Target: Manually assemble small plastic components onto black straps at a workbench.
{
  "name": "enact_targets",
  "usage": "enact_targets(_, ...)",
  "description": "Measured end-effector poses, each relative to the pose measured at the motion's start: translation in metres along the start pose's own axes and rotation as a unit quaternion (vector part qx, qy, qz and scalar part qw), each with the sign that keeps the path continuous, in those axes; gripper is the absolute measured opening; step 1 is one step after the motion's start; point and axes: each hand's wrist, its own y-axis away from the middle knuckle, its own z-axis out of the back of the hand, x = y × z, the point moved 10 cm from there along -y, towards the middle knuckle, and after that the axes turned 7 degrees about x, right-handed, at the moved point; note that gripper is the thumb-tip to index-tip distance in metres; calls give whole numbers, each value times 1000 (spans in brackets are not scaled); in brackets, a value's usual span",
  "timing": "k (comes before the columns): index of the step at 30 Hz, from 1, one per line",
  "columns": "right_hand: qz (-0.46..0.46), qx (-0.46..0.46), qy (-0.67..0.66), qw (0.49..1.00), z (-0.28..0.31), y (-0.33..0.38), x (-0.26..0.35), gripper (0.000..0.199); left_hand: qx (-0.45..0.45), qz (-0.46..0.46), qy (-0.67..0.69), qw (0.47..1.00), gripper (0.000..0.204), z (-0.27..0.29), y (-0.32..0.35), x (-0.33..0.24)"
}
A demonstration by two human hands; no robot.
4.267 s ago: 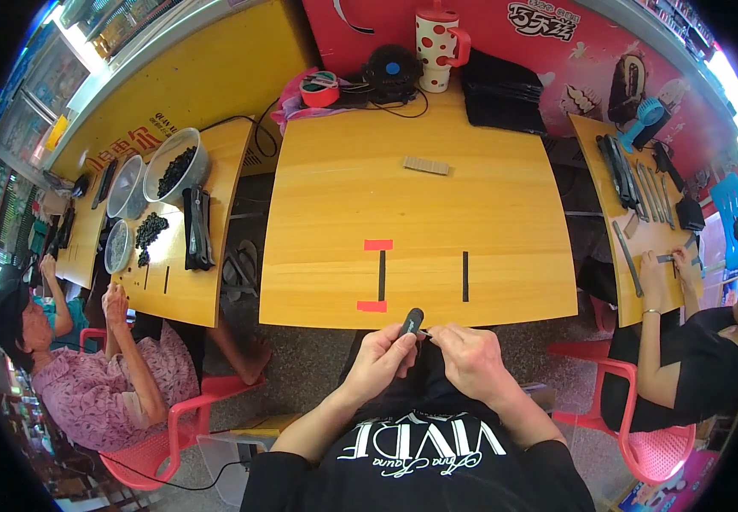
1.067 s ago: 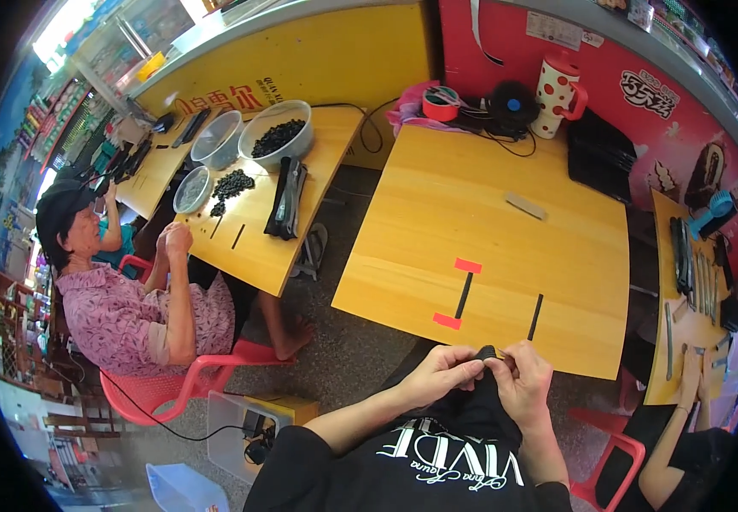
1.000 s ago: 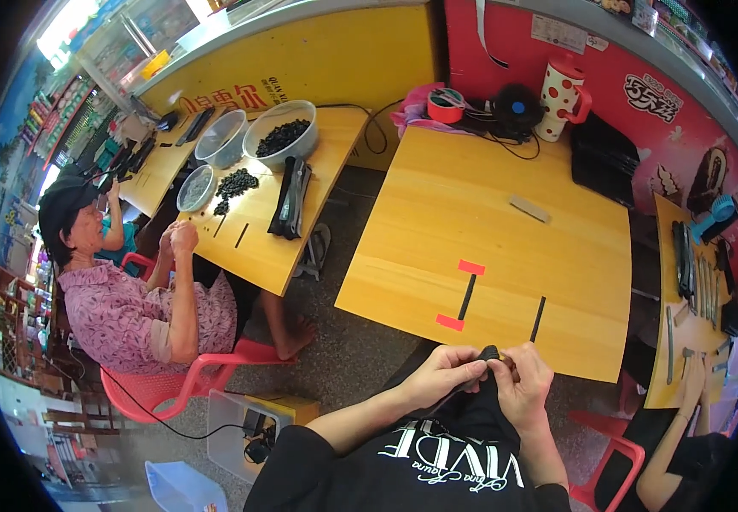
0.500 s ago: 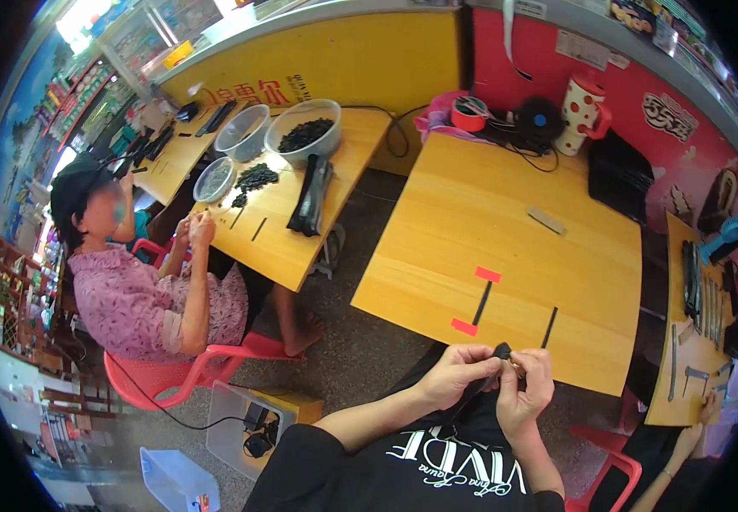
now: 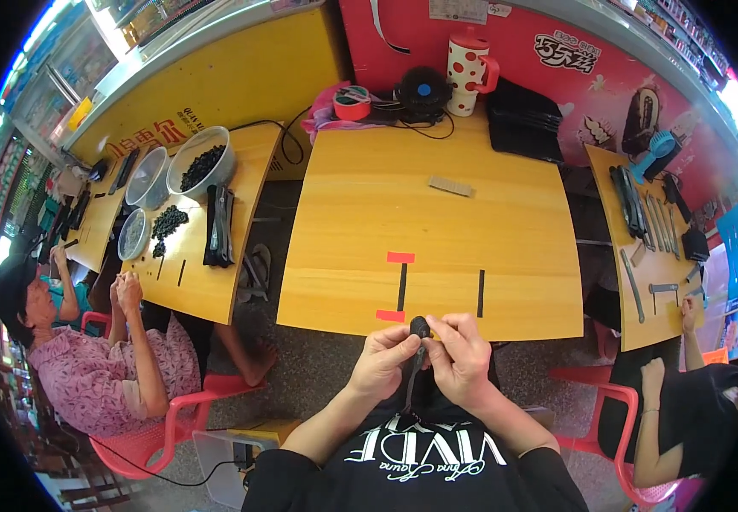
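Note:
My left hand and my right hand meet just off the table's near edge. Both are closed on a small black piece with a rounded end, and a thin dark strip hangs from it between my palms; its exact kind is unclear. On the yellow wooden table ahead, a black strip runs between an upper red tape piece and a lower red tape piece. To its right lies a second black strip.
Farther back lie a beige block, a red tape roll, a round black device, a dotted tumbler and a black bag. Co-workers sit at a left table with plastic bowls and a right table with tools.
My view has turned to the right, so the table and neighbours appear farther left. Both hands still hold the black piece, its rounded end now pointing up between the fingertips.

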Motion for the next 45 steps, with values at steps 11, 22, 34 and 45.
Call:
enact_targets(11, 19, -75, -13, 997, -1, 11, -1, 23, -13, 2, -7, 1000, 18, 8, 1, 6)
enact_targets(22, -88, 85, -146, 982, -10, -10, -21, 15, -4, 22, -16, 1000, 19, 11, 2, 3)
enact_targets(34, -54, 258, -77, 961, -29, -6, -25, 16, -32, 21, -15, 999, 18, 10, 5, 11)
enact_targets(45, -29, 269, -64, 961, -28, 8, -2, 18, -81, 26, 33, 996, 22, 21, -1, -12)
